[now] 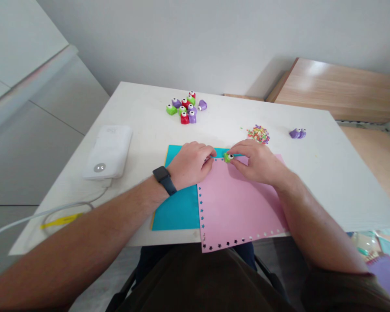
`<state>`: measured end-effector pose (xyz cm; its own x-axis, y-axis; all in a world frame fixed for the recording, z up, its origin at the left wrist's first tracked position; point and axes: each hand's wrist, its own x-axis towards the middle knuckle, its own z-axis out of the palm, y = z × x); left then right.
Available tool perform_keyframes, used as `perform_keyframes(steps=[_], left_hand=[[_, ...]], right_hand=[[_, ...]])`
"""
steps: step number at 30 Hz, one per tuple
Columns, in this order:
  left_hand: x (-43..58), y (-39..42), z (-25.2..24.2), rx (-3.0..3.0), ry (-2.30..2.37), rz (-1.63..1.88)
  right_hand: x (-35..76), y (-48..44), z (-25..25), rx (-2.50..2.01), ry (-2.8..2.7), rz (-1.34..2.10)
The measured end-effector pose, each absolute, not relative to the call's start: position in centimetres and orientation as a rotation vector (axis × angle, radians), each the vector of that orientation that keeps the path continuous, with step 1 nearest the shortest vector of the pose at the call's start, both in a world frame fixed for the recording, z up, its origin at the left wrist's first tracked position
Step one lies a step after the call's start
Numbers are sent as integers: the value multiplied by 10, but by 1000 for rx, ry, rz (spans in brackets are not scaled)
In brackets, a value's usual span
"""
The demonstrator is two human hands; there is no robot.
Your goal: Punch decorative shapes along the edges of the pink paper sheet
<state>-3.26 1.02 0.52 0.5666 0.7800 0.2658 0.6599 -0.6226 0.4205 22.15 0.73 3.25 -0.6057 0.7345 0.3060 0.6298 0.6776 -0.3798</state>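
A sheet of pink paper point(243, 199) lies over a stack of blue paper point(175, 212), and star-shaped holes run along several of its edges. My right hand point(255, 162) pinches a small green craft punch point(228, 157) at the pink sheet's far edge. A few star holes show just left of the punch. My left hand point(195, 160), with a dark watch on the wrist, is closed at the sheet's far left corner and grips the paper there. The fingertips partly hide that corner.
Several red, green and purple craft punches point(184, 108) stand grouped at the back. More purple punches point(297, 133) sit at the right. Coloured paper confetti point(259, 134) is heaped beyond my right hand. A white power bank point(108, 149) with a cable point(65, 206) lies at the left.
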Motion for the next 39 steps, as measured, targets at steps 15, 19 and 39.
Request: perform_keyframes(steps=[15,19,39], left_hand=[[-32,10,5,2538,1175,643],[-32,10,5,2537,1173,635],[-32,10,3,2548,1154,628]], right_hand=[[220,7,34,-1085,-2456,346],[221,7,34,-1089,-2459,351],[220,6,34,-1076,-2422,327]])
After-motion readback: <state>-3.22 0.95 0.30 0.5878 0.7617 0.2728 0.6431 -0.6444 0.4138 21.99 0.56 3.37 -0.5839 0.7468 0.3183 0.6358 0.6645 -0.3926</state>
